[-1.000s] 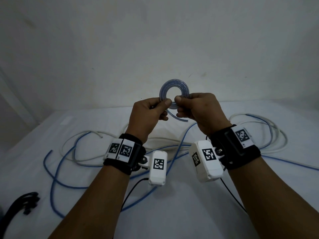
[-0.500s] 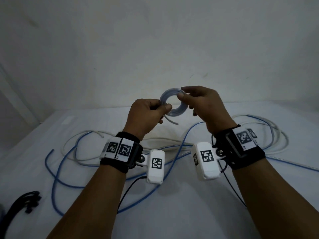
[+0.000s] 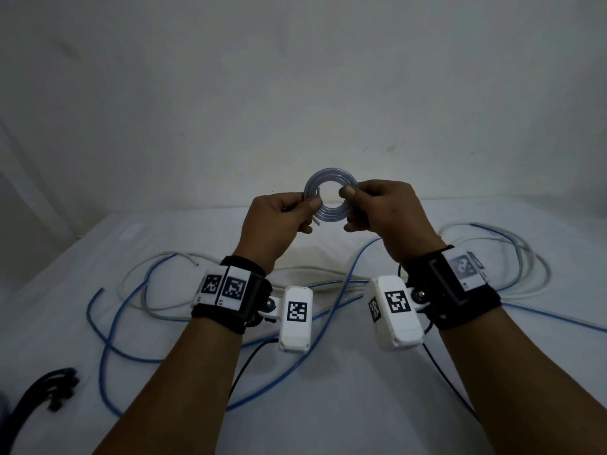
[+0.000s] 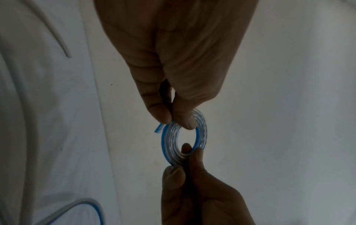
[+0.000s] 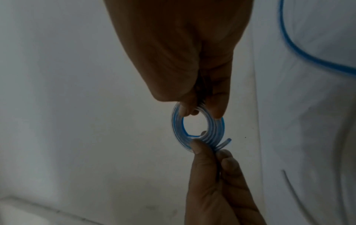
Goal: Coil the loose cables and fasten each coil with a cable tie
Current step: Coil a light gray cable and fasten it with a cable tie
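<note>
A small flat coil of clear cable with a blue stripe [image 3: 331, 215] is held upright in the air above the white table. My left hand [image 3: 312, 205] pinches its left side between thumb and forefinger. My right hand [image 3: 348, 193] pinches the opposite side the same way. In the left wrist view the left hand [image 4: 173, 120] grips the coil [image 4: 201, 134] near its short free end [image 4: 159, 129]. In the right wrist view the right hand [image 5: 202, 109] holds the top of the coil [image 5: 177, 126], and the free end [image 5: 225, 143] sticks out by my left fingers [image 5: 202, 152].
Loose blue cable [image 3: 108, 323] and white cable [image 3: 157, 310] sprawl over the table [image 3: 328, 405] under my forearms. More white loops [image 3: 538, 274] lie at the right. A bunch of black cable ties [image 3: 52, 389] lies at the front left. A pale wall stands close behind.
Both hands pinched the coil's bottom a second ago. The right hand shifted over the top to the right side, the left to the left side. The free tail now sticks out shorter.
</note>
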